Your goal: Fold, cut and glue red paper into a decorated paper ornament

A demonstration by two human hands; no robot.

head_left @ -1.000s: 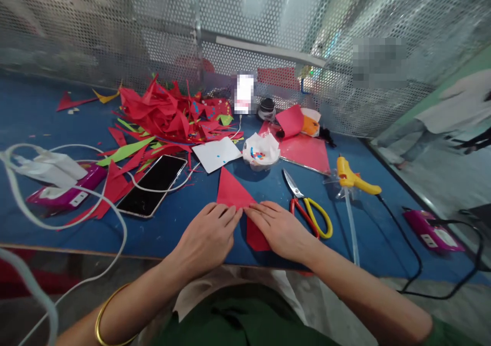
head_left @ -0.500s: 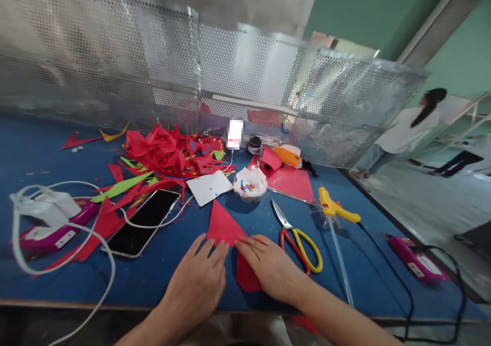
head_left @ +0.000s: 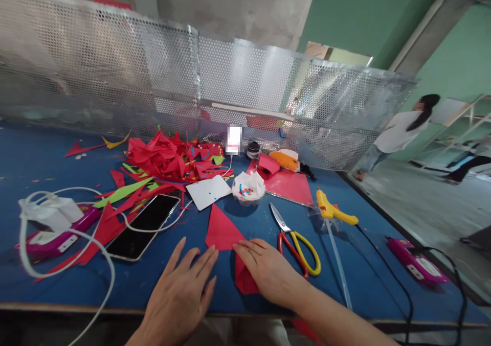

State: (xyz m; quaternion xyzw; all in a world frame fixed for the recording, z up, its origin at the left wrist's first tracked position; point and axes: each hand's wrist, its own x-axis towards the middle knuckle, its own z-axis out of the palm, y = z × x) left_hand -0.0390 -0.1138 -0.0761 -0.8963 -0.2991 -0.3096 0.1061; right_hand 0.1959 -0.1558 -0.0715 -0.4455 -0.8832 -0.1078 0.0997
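Note:
A folded piece of red paper (head_left: 223,229) lies on the blue table in front of me, its pointed end facing away. Across its right part rests my right hand (head_left: 264,267), fingers stretched out flat and pressing on it. My left hand (head_left: 183,279) is spread open just left of the paper, palm down and low over the table; whether a fingertip touches the paper I cannot tell. To the right of my right hand lie scissors (head_left: 293,244) with one red and one yellow handle.
A paper bowl (head_left: 248,188) holds small coloured bits beside a white card (head_left: 209,191). Red scraps (head_left: 161,154) pile up at the back left, near a dark phone (head_left: 143,228). A yellow glue gun (head_left: 332,209) and purple power strip (head_left: 416,261) lie right. A person (head_left: 399,131) stands beyond.
My left hand has moved left and toward me, off the paper's lower left edge, and its fingers have spread. My right hand stays on the paper. The view has shifted slightly.

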